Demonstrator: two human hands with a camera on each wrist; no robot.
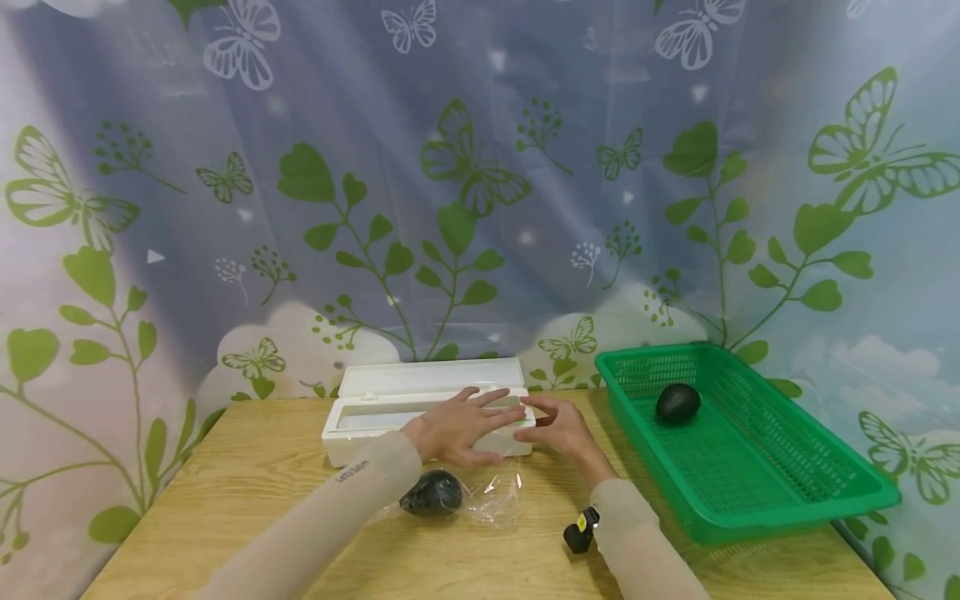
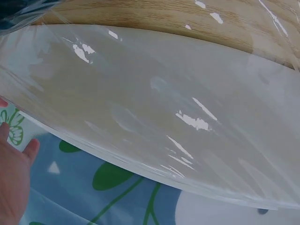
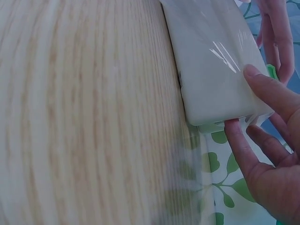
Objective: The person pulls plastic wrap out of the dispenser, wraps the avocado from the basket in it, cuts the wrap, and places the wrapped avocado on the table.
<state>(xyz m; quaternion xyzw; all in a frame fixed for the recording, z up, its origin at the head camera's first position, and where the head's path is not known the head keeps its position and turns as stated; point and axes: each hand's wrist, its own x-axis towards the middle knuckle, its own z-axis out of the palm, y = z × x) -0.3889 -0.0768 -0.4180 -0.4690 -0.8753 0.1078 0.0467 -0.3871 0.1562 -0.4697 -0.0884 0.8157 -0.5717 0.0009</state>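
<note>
A white cling film dispenser [image 1: 352, 450] stands at the back of the table with its lid [image 1: 431, 379] raised. My left hand [image 1: 457, 429] lies over its right half, fingers spread. At the dispenser's right end my right hand [image 1: 561, 429] grips the corner; in the right wrist view the thumb is on the front face and a finger is under the end. A small green piece [image 3: 272, 71] shows by the top edge there. Clear film [image 1: 498, 498] hangs down the front and reaches a dark avocado [image 1: 435, 493] on the table, which appears covered by it.
To the right stands a green plastic basket [image 1: 750, 521] with another dark avocado [image 1: 678, 403] inside. A patterned curtain [image 1: 480, 275] hangs behind the wooden table [image 1: 225, 500]. A small black device [image 1: 579, 533] is at my right wrist.
</note>
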